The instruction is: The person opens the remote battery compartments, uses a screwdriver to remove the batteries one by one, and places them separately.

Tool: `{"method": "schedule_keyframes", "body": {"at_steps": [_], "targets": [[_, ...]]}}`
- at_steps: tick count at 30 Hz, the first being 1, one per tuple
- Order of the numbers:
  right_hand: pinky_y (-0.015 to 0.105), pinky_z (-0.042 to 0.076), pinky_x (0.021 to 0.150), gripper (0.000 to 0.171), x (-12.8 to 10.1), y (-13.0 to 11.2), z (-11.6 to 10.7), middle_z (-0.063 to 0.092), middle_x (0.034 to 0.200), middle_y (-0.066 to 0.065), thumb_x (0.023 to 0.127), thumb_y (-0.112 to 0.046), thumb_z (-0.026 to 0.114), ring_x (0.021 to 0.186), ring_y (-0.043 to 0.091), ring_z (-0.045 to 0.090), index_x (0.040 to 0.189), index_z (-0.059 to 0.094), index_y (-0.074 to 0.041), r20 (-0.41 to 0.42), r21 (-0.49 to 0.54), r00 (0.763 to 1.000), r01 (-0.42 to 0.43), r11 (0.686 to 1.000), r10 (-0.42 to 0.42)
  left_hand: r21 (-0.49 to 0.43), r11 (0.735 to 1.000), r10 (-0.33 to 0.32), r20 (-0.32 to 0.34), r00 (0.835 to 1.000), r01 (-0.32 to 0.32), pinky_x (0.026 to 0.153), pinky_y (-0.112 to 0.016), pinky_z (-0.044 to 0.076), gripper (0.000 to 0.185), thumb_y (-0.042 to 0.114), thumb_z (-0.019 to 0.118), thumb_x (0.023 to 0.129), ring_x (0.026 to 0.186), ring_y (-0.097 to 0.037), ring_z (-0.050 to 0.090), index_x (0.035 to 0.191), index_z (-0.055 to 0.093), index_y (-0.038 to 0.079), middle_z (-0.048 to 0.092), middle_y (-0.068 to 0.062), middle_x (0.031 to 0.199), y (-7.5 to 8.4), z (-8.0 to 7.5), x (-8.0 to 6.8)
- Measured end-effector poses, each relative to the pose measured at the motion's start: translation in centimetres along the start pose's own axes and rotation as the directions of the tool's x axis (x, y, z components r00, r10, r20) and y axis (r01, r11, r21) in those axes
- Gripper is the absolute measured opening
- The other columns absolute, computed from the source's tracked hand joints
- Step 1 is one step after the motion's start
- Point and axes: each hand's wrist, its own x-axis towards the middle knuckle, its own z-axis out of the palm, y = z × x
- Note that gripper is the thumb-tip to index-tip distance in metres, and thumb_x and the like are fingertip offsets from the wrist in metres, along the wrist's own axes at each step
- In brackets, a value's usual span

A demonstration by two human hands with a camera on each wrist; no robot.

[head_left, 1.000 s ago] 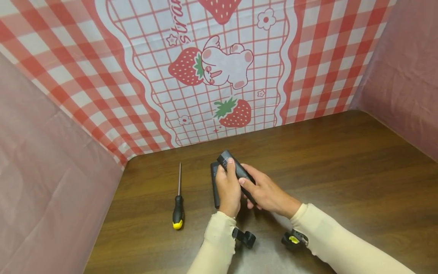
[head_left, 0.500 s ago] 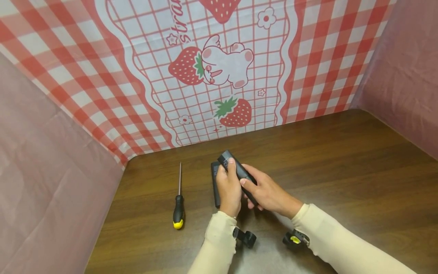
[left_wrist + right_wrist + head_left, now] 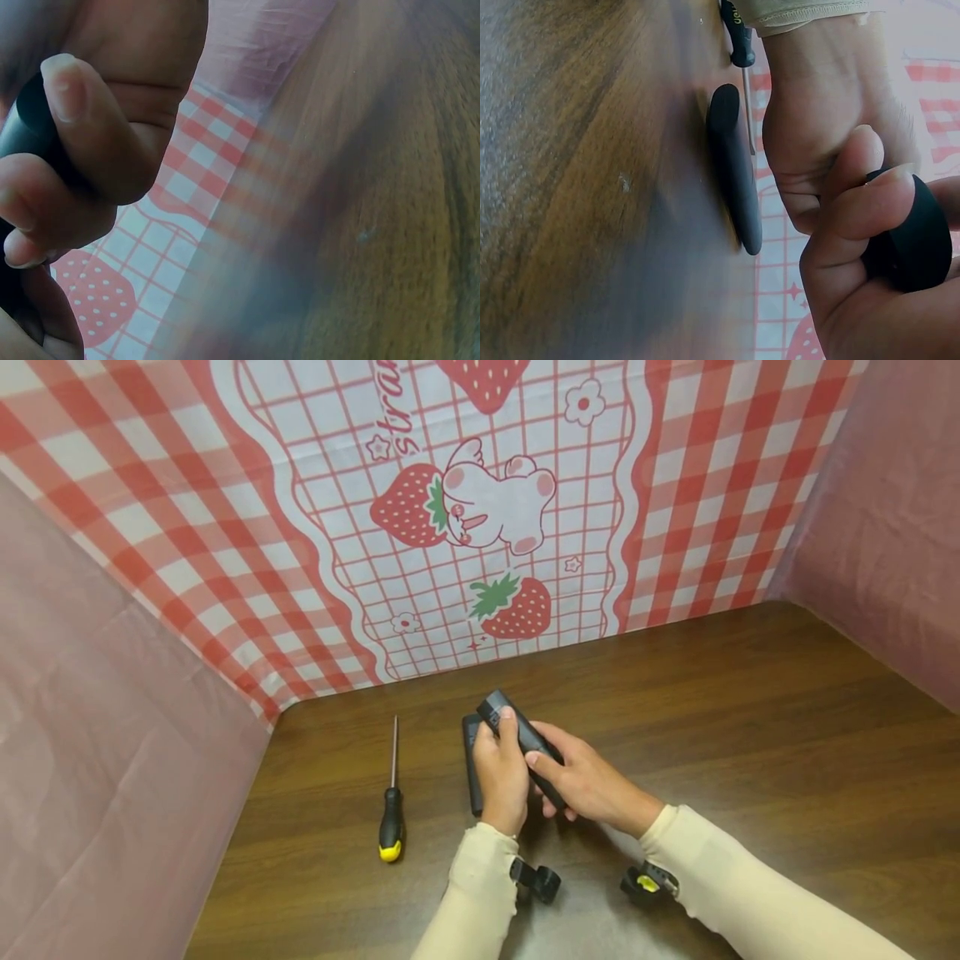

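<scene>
A: Holding step, both hands on it. The left hand point(image 3: 501, 777) and the right hand point(image 3: 581, 781) are curled round a long black plastic remote-shaped device point(image 3: 517, 739), lifted just above the dark wood-grain counter point(image 3: 750, 735).

B: Which way does it point?

A: Long axis runs diagonally, far end up and away towards the strawberry-print checked backdrop point(image 3: 480, 510), near end buried in the right palm. Left thumb lies along the top of it.

B: And the other black piece?

A: Flat black oblong panel point(image 3: 471, 768) lying on the counter just left of the left hand, long axis roughly front to back. Looks like a cover, can't tell for sure.

B: Tool?

A: Black-and-yellow-handled screwdriver point(image 3: 391, 802) lies untouched further left, tip pointing at the backdrop.

B: Next move?

A: My guess: steady the device with one hand so the other can work on it or reach the panel.
</scene>
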Motion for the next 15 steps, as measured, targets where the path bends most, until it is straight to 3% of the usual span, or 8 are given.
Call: {"method": "schedule_keyframes", "body": {"at_steps": [3,8,15], "targets": [[0.034,0.046,0.04,0.047,-0.02,0.04,-0.04,0.061,0.078,0.02,0.105,-0.021,0.051,0.054,0.025,0.063,0.15,0.039,-0.017,-0.001,0.01,1.0,-0.008,1.0,0.008,0.005,1.0,0.002,0.0,1.0,-0.002,0.059,-0.026,0.048,0.03,0.033,0.056,0.103,0.069,-0.016,0.057,0.101,0.06,0.003,0.059,-0.005,0.082,0.05,-0.07,-0.08],[0.035,0.048,0.042,0.051,-0.12,-0.08,-0.19,0.064,0.082,0.021,0.104,-0.028,0.056,0.058,0.028,0.065,0.153,0.04,-0.028,-0.018,0.041,0.999,-0.048,0.998,0.049,0.009,1.0,0.002,0.009,1.0,-0.002,0.057,-0.026,0.048,0.031,0.035,0.054,0.104,0.067,-0.015,0.058,0.101,0.06,0.005,0.059,-0.005,0.081,0.24,-0.1,-0.13],[0.045,0.052,0.045,0.055,-0.37,-0.04,-0.09,0.065,0.083,0.022,0.102,-0.033,0.059,0.061,0.032,0.066,0.154,0.039,-0.031,-0.041,0.03,0.997,-0.062,0.998,0.064,0.007,1.0,0.011,0.021,1.0,-0.011,0.057,-0.025,0.048,0.033,0.038,0.053,0.104,0.067,-0.015,0.058,0.103,0.06,0.006,0.06,-0.005,0.082,0.21,-0.16,-0.07]]}}
